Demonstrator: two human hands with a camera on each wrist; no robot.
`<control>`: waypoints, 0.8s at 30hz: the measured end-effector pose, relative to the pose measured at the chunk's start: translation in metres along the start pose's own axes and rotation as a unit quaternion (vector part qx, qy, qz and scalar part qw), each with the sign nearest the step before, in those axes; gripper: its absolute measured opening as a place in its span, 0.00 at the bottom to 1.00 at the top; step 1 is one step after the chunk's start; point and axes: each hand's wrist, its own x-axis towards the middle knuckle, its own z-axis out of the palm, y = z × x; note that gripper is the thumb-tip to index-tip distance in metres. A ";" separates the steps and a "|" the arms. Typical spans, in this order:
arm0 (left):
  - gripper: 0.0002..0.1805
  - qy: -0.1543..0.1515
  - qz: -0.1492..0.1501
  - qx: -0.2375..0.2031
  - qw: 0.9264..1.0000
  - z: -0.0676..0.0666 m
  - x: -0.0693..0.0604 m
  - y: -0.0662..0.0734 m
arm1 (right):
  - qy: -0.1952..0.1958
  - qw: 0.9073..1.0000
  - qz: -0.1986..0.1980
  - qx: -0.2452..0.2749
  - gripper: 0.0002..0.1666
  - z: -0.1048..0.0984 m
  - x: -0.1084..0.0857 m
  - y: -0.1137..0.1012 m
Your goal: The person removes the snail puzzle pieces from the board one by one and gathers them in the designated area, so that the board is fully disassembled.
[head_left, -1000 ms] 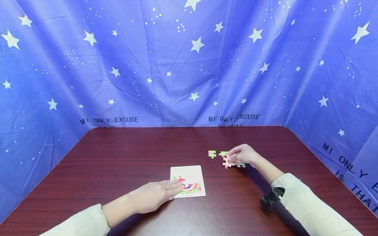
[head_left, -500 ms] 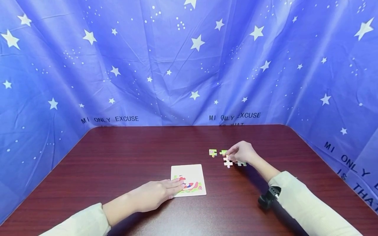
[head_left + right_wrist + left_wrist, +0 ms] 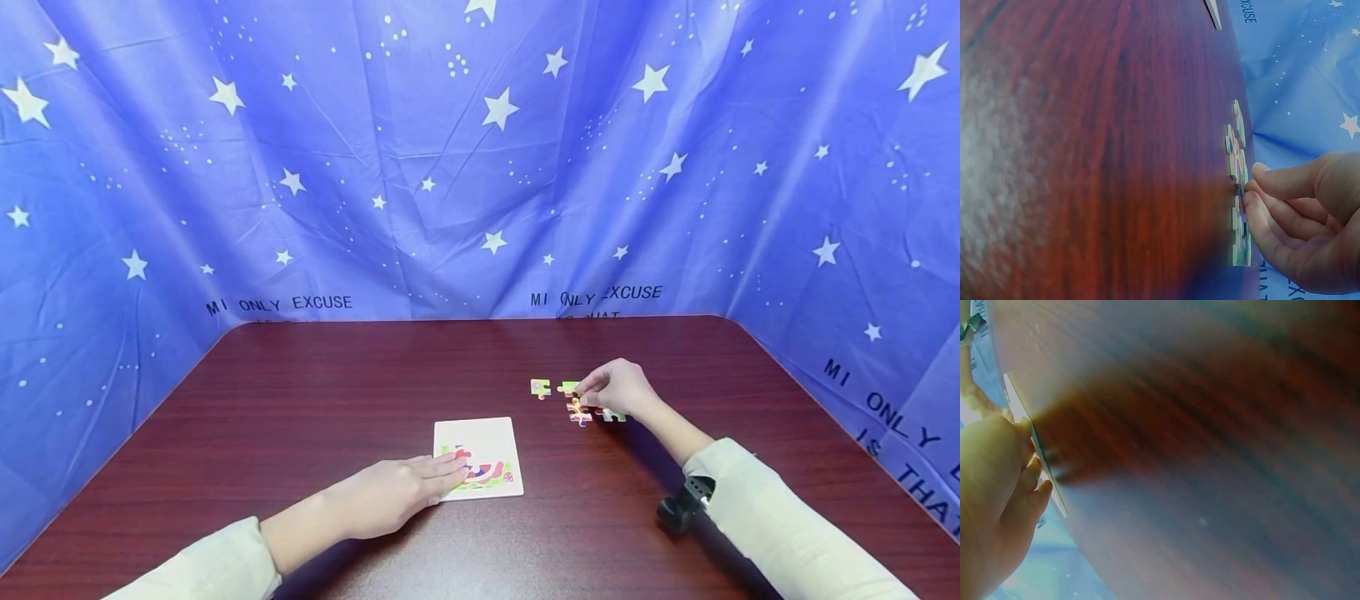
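Observation:
My left hand [image 3: 386,498] lies with its fingers straight across the lower left of a square white puzzle board [image 3: 476,435]. Colourful pieces fill the board's lower part; the fingers cover some of them. In the left wrist view the board [image 3: 1017,400] shows edge-on beside the hand. To the right, my right hand [image 3: 617,388] pinches a jigsaw piece [image 3: 579,414] at its upper edge, low over the table. Other pieces lie around it: one [image 3: 540,388] at left, another [image 3: 567,387] just behind, and more [image 3: 615,416] partly under the hand.
A dark red wooden table [image 3: 337,375] carries everything. Behind it and at both sides hangs a blue curtain [image 3: 420,150] with white stars. A black wrist device [image 3: 684,504] sits at the right sleeve's cuff.
The right hand stays almost in place, and the piece at its fingertips has tilted slightly, its glare changing. The left hand has not moved on the board.

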 end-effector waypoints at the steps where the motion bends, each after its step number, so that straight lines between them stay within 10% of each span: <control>1: 0.24 -0.003 -0.007 -0.010 1.000 0.000 0.000 0.000 | 0.001 1.000 0.002 0.002 0.05 0.000 0.000 0.000; 9: 0.24 -0.039 -0.065 -0.094 0.993 -0.008 0.004 0.003 | 0.007 1.000 0.003 0.013 0.05 -0.002 -0.003 -0.001; 24: 0.23 -0.028 -0.062 -0.085 0.994 -0.008 0.002 0.002 | 0.003 0.999 -0.031 0.038 0.10 0.005 -0.007 -0.017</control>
